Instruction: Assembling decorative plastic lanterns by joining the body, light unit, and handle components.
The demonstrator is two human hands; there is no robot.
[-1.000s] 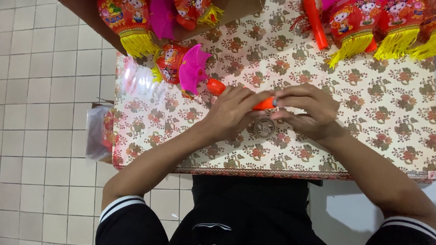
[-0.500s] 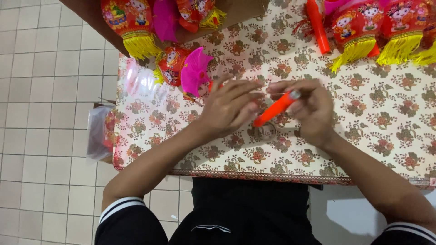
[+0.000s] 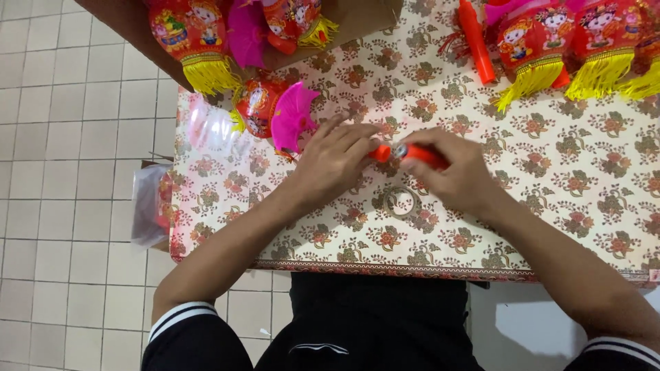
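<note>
the left hand (image 3: 333,165) and right hand (image 3: 457,175) meet over a floral-patterned tablecloth (image 3: 564,199), both pinching a slim orange plastic stick (image 3: 405,152) held level between them; fingers hide most of it. a clear tape ring (image 3: 402,201) lies just below. red paper lanterns with yellow tassels (image 3: 196,41) sit cut off at the top edge.

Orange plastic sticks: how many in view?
2. One orange plastic stick is gripped between the left hand and the right hand mid-table; another lies at the top edge beside the red paper lanterns. More may be hidden under the lanterns.
</note>
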